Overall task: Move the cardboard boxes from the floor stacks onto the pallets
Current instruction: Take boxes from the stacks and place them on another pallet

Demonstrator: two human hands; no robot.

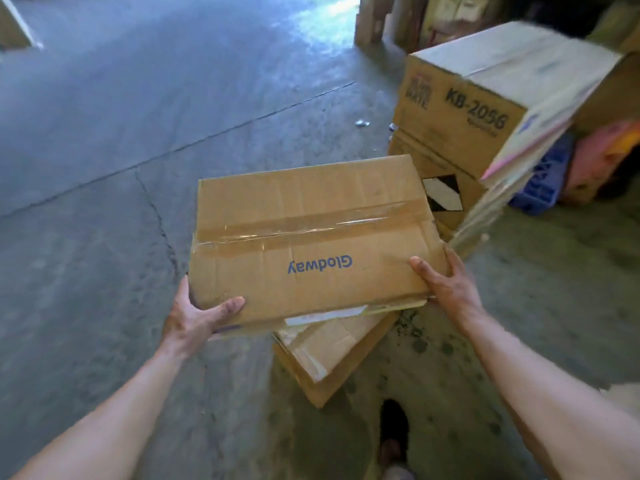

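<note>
Glodway cardboard box, taped across its top, is held at its near corners: left grip clasps the left one, right grip the right. Directly beneath it lies a second cardboard box on the concrete floor; beyond its right edge stands the KB-205G box.

Left hand and right hand: fingers tucked out of sight under the box, thumbs alone showing. Lower box half covered. Stack on the right smeared, small print unreadable. Blue plastic thing behind it, mostly hidden.
</note>
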